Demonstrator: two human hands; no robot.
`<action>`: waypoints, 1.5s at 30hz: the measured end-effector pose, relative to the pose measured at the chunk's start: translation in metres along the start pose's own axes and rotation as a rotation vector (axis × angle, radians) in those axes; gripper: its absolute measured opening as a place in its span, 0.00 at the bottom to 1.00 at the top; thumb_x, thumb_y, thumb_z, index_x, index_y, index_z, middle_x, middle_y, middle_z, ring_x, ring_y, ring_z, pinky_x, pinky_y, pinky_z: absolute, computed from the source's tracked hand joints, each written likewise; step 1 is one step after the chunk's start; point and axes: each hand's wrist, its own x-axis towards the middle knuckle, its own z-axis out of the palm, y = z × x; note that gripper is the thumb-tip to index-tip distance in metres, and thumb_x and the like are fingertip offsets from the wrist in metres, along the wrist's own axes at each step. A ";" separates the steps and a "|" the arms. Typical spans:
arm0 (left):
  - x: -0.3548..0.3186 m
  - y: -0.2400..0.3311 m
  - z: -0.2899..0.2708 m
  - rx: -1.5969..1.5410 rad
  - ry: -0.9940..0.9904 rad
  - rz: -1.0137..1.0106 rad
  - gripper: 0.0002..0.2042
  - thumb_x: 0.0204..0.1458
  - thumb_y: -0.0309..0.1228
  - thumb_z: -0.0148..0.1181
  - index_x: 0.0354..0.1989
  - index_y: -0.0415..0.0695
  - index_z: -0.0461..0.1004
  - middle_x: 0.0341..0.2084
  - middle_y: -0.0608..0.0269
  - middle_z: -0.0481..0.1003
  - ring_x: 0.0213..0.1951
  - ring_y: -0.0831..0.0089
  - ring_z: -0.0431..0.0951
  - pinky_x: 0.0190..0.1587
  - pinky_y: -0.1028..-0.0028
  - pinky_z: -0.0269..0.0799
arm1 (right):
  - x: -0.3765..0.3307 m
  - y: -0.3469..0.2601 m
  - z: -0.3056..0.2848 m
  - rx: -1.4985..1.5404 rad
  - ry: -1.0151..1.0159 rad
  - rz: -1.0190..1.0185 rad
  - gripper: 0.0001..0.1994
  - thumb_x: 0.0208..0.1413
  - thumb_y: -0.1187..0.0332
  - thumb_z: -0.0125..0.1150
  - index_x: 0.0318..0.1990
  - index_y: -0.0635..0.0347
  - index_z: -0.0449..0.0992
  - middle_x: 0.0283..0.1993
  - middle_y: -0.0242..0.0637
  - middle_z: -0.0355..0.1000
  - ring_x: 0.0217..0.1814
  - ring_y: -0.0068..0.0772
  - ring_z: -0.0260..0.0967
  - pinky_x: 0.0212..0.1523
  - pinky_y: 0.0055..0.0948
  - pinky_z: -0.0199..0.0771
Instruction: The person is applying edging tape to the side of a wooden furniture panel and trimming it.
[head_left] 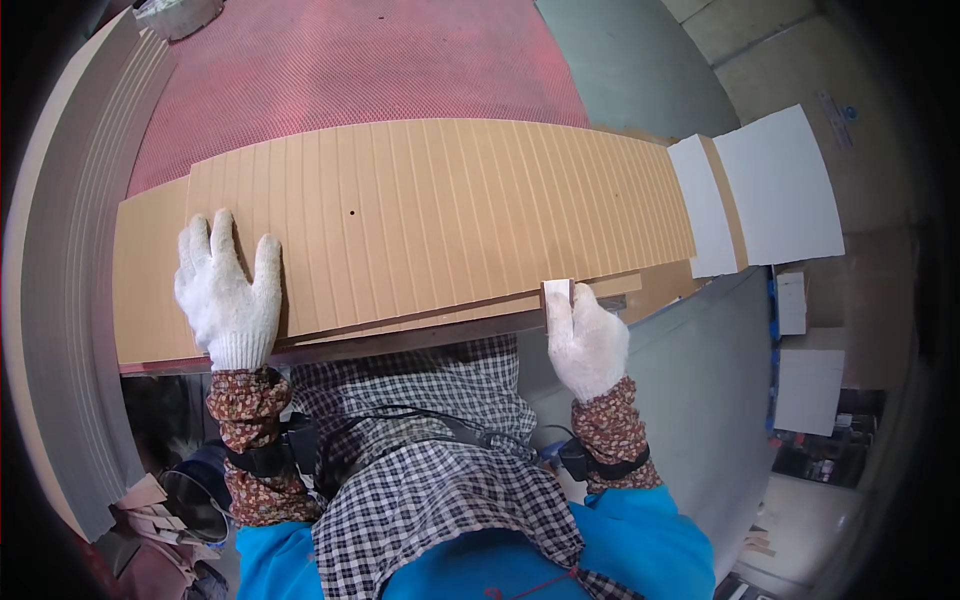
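Observation:
A long brown cardboard sheet [430,220] with many parallel crease lines lies across the table before me, over another brown sheet [150,280] that sticks out at the left. My left hand [232,290], in a white knitted glove, rests flat on the left end with fingers spread. At the sheet's near edge, right of the middle, my gloved right hand [588,345] is closed on a small white-faced piece with a brown side [557,288]. Its fingers partly cover that piece, and I cannot tell exactly what it is.
Tall stacked boards [75,260] stand along the left. Behind the cardboard is a red textured mat [350,70], with a round pale object [178,15] at the far left. White panels [778,190] extend past the right end. White boxes [808,390] stand lower right; a dark bucket [195,495] sits lower left.

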 end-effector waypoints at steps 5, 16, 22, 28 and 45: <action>0.002 -0.002 0.006 0.031 -0.007 -0.009 0.27 0.59 0.41 0.64 0.62 0.35 0.73 0.65 0.39 0.69 0.66 0.45 0.69 0.67 0.52 0.64 | 0.002 -0.003 0.004 -0.051 -0.021 -0.048 0.14 0.70 0.59 0.56 0.36 0.60 0.75 0.21 0.49 0.75 0.25 0.55 0.78 0.27 0.50 0.76; 0.009 0.007 0.001 0.055 -0.023 0.001 0.28 0.60 0.41 0.63 0.64 0.36 0.71 0.67 0.41 0.68 0.69 0.47 0.67 0.68 0.51 0.61 | 0.026 0.007 0.007 -0.316 -0.020 -0.351 0.09 0.66 0.69 0.54 0.47 0.64 0.76 0.33 0.46 0.74 0.24 0.45 0.78 0.22 0.41 0.78; 0.019 0.011 -0.014 0.088 -0.016 0.010 0.28 0.60 0.39 0.63 0.65 0.36 0.70 0.68 0.41 0.67 0.70 0.48 0.65 0.69 0.50 0.59 | 0.102 -0.012 0.005 -0.247 -0.046 -0.348 0.11 0.69 0.67 0.48 0.48 0.64 0.75 0.37 0.48 0.76 0.28 0.51 0.79 0.27 0.46 0.80; 0.035 -0.005 -0.012 0.081 -0.011 0.007 0.28 0.59 0.38 0.63 0.65 0.36 0.70 0.68 0.41 0.67 0.69 0.48 0.66 0.69 0.50 0.59 | 0.213 -0.053 0.031 -0.177 -0.044 -0.201 0.20 0.73 0.59 0.41 0.42 0.67 0.76 0.35 0.56 0.78 0.41 0.62 0.80 0.42 0.55 0.82; 0.052 -0.032 0.052 -0.061 -0.089 -0.018 0.27 0.57 0.39 0.65 0.62 0.35 0.73 0.65 0.41 0.69 0.67 0.47 0.69 0.68 0.52 0.63 | 0.215 -0.055 0.081 -0.235 -0.132 -0.154 0.23 0.73 0.54 0.40 0.42 0.67 0.75 0.36 0.63 0.79 0.41 0.66 0.80 0.47 0.59 0.80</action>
